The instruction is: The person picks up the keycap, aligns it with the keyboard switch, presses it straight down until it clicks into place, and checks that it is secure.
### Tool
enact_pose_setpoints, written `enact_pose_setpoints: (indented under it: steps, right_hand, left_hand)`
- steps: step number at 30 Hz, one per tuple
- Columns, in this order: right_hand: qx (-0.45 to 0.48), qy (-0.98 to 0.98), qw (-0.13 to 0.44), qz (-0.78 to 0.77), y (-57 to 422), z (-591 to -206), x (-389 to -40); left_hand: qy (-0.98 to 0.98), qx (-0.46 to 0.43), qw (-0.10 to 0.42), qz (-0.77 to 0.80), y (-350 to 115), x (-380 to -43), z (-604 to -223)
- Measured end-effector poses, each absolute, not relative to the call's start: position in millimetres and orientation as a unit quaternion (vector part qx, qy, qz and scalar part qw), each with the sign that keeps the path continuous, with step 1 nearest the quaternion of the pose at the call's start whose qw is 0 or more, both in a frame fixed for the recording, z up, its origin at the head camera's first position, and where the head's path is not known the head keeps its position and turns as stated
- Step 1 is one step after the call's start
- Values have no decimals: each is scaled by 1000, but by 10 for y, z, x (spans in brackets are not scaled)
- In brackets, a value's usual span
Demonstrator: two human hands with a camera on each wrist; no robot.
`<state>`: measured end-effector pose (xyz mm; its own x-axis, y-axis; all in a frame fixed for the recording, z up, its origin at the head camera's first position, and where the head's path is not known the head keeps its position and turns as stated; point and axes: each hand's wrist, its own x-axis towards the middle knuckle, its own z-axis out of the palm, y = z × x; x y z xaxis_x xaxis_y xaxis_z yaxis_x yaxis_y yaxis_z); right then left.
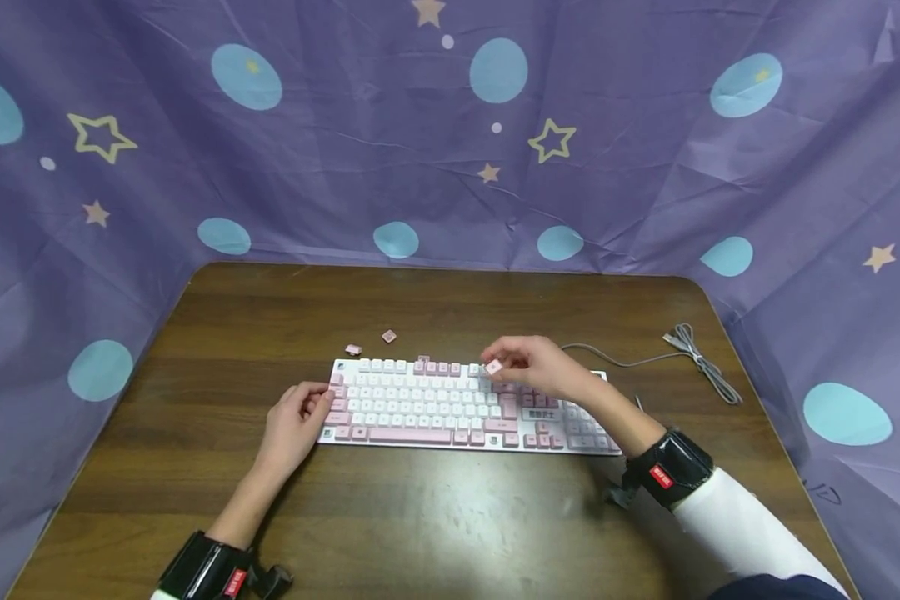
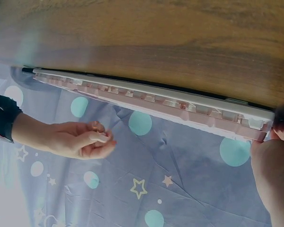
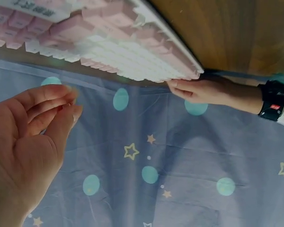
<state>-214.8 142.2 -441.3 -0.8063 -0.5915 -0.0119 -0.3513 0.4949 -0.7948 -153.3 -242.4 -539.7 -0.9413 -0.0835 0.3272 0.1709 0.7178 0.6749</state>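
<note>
A white and pink keyboard (image 1: pixel 412 436) lies on the wooden table. At its left end my left hand (image 1: pixel 288 425) grips the edge; in the left wrist view the thumb (image 2: pixel 260 151) lies against the keyboard's corner. My right hand (image 1: pixel 536 364) is raised over the upper right part of the keys and pinches a small pink keycap (image 1: pixel 493 367) between thumb and fingertips. The fingers mostly hide that keycap in the right wrist view. Two loose pink keycaps, one keycap (image 1: pixel 353 350) and another keycap (image 1: pixel 389 336), lie behind the keyboard.
A grey cable (image 1: pixel 708 371) runs from behind the keyboard to a bundled coil at the table's right. One pink keycap (image 1: pixel 423 359) stands out at the top row. A purple curtain (image 1: pixel 345 167) with stars and blue spots surrounds the table (image 1: pixel 390 525).
</note>
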Motion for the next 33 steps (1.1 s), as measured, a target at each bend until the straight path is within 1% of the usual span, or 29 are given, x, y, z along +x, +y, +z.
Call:
enact_pose_setpoints:
  steps: [8,13,15,21,24,33]
  right_hand:
    - [-314,856,115,-394,1483,-4493,-1918]
    - [-368,869,54,-327,1472,-4591,-1786]
    - [-378,874,39,-302,1463,-4628,-1729]
    - [-395,876,29,-274,1415,-4748,-1583]
    - [-399,878,15,-263,1384,-4795,-1538]
    - [-410,894,-17,-183,1287,-4759,-1453]
  left_hand:
    - [-909,-24,173,-377,-2429,-1542,-5401]
    - [-909,-22,174,-379,-2426,-1552,-5405]
    - [-909,-22,171,-379,-2426,-1556,-5407]
    - [-909,-23,169,-380,-2431,-1563,-5393]
    - [-909,-23,170,-380,-2434,-1562,-5390]
    - [-910,-22,168,-378,-2428,-1556,-5416]
